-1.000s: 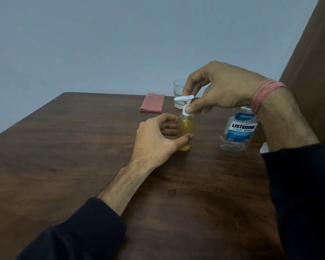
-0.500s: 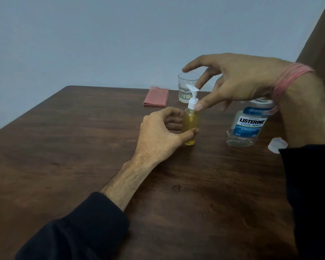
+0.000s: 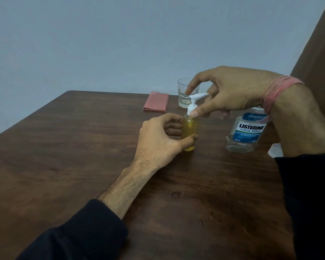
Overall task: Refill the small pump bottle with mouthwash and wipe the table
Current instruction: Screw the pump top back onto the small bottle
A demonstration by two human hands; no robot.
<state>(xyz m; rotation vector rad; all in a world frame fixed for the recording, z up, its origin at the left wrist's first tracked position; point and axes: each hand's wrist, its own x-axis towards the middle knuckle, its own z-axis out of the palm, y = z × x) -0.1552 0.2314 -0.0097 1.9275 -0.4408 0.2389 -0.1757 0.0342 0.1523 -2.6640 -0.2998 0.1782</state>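
- We see a glass [image 3: 184,96] at the table's far edge.
- We see a blue-grey wall [image 3: 120,44] behind.
- We see a brown panel [image 3: 321,53] at right.

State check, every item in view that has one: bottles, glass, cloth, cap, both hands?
small pump bottle: upright on the table, amber liquid inside, white pump head on
Listerine bottle: upright, looks uncapped, nearly empty
cap: white, on the table, mostly hidden behind the right forearm
glass: upright, contents unclear
pink cloth: folded, flat
left hand: grips the small bottle's body
right hand: pinches the pump collar
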